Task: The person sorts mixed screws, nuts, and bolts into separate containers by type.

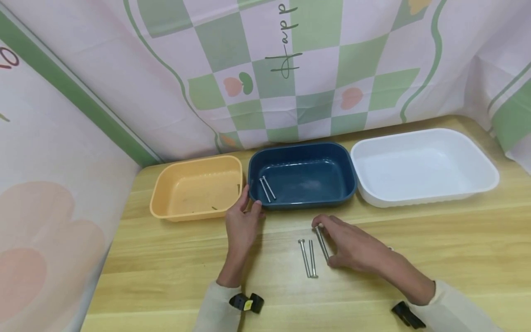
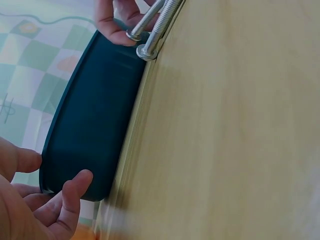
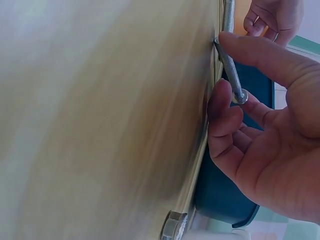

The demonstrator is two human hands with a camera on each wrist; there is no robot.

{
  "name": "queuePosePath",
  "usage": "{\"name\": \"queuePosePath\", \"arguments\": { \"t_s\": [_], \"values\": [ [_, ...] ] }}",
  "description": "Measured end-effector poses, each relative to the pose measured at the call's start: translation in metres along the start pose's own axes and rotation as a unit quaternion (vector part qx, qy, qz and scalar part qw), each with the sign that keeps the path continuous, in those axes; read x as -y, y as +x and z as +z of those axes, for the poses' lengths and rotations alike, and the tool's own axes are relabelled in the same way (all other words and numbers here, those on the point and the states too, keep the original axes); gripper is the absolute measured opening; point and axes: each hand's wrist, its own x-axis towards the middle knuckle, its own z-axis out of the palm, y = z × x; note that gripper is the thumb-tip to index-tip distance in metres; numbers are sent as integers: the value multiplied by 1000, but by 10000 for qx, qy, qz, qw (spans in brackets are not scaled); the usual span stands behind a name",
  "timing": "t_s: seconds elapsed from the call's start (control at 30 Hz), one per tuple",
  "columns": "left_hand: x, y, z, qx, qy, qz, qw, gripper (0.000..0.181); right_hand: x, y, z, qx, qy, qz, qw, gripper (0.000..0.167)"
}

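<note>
My left hand grips the near left corner of a dark blue tray, its fingers around the corner in the left wrist view. Two long silver bolts lie inside that tray against its left end. In front of the tray, my right hand pinches a long bolt by its ends. The right wrist view shows the thumb at the bolt's tip and the fingers by its head. Two more bolts lie side by side on the table, left of the right hand, heads at opposite ends.
A yellow tray with a few small screws stands left of the blue one. A white tray stands to its right. Partly behind my right wrist, a metal bolt head shows on the wooden table. Patterned cloth hangs behind.
</note>
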Motion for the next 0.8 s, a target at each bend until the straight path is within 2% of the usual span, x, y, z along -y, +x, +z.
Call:
{"name": "queuePosePath", "arguments": {
  "t_s": [0.37, 0.67, 0.8],
  "values": [
    [-2, 0, 0, -29, -59, -29, 10000, 54, 0, 2, 2, -48, 143, -379, 9992, 75],
    [-2, 0, 0, -24, -104, -48, 9999, 54, 2, 0, 2, 72, 114, -170, 9998, 77],
    [-1, -1, 0, -2, -162, -15, 9999, 54, 2, -1, 3, 79, 58, -218, 9997, 75]
  ]
}}
